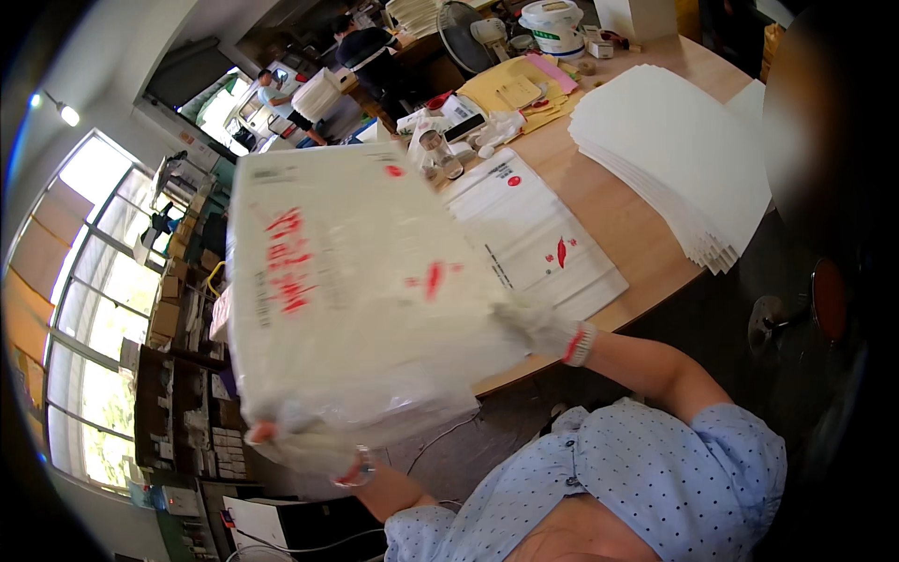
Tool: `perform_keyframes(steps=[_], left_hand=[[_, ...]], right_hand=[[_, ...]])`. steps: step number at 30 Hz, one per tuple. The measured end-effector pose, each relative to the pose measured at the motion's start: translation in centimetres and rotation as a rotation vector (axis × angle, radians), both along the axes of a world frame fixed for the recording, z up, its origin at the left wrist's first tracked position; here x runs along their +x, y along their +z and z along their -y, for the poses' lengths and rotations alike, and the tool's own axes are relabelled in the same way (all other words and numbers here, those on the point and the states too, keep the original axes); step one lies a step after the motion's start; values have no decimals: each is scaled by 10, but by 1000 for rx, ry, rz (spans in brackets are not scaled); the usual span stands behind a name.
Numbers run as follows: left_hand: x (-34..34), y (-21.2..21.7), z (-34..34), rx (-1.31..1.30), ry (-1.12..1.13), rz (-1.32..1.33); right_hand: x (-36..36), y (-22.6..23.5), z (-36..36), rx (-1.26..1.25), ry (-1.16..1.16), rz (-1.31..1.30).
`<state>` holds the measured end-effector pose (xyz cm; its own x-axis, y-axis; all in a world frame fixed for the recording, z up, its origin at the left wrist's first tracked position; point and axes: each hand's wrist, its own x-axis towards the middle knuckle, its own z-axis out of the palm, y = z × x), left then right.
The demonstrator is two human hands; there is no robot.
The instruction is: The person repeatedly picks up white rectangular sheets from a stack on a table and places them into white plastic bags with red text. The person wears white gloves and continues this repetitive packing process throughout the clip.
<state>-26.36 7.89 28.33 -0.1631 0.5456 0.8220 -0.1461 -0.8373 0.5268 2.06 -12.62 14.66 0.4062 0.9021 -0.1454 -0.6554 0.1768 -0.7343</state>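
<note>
I hold a thick white bundle of flat bags wrapped in clear plastic, with red markings [346, 281], lifted in front of me. My left hand [304, 450], in a white glove, grips its lower near corner. My right hand [538, 328], also gloved, grips its right edge. The bundle hides much of the table's left part.
The round wooden table [609, 201] carries flat white bags with red marks [543, 244], a fanned stack of white sheets [684, 150], yellow envelopes [520, 89], a white tub [552, 26] and small clutter. A fan [464, 33] and people stand behind. Shelves [178, 412] and windows lie left.
</note>
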Motion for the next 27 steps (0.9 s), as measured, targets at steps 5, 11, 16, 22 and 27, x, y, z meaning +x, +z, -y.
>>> perform_keyframes(steps=[5,11,16,22,27], left_hand=[[-85,-6,-124,-406,126,329],[-87,-175,-60,-815,-98,-30],[72,-314,109,-529,-517,-1189],[254,-266,112,-63,-309,-1446],[275,-284,71,-273,-547,-1629]], right_hand=[[-81,47,-68,-16,522,410],[-72,-20,-17,-69,453,587],[-17,-84,102,-657,265,398],[10,-106,185,-810,-34,299],[18,-113,175,-797,-17,265]])
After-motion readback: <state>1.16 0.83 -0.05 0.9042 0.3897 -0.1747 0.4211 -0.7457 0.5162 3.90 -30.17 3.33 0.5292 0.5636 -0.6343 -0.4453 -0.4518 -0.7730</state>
